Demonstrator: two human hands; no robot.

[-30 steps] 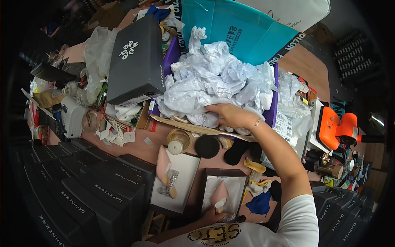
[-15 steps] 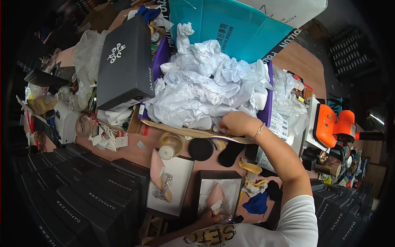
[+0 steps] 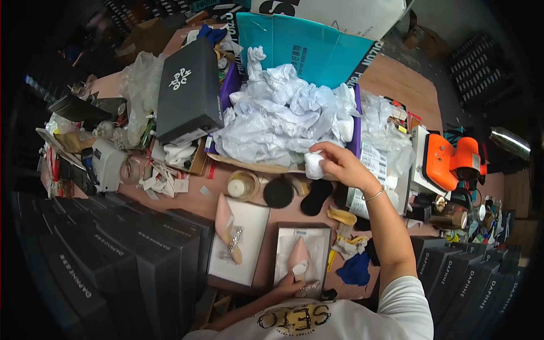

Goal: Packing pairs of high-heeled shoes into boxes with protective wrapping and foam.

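Observation:
A crumpled wad of white tissue paper [image 3: 314,166] is pinched in the fingers of my right hand [image 3: 345,165], in front of the purple bin [image 3: 357,122]. Behind it, a heap of white tissue paper [image 3: 272,124] fills that bin. My left hand [image 3: 288,287] is closed on a pink pointed shoe [image 3: 298,256] with a glittery strap, over an open shoe box [image 3: 322,249]. White stuffing shows in the shoe's opening; part of the grip is hidden. Its match, another pink shoe [image 3: 224,218], lies on its side in the box lid [image 3: 249,243] to the left.
Dark shoe boxes are stacked at left [image 3: 130,249] and right [image 3: 459,277]. A grey shoe box [image 3: 190,90] leans by the bin. On the table are a round black pad [image 3: 278,192], a jar [image 3: 242,186], a blue cloth [image 3: 354,270] and an orange device [image 3: 445,161].
My right hand has come up from the bin's front edge with a wad of tissue paper. My left hand stays at the shoe in the box. The whole view has shifted slightly.

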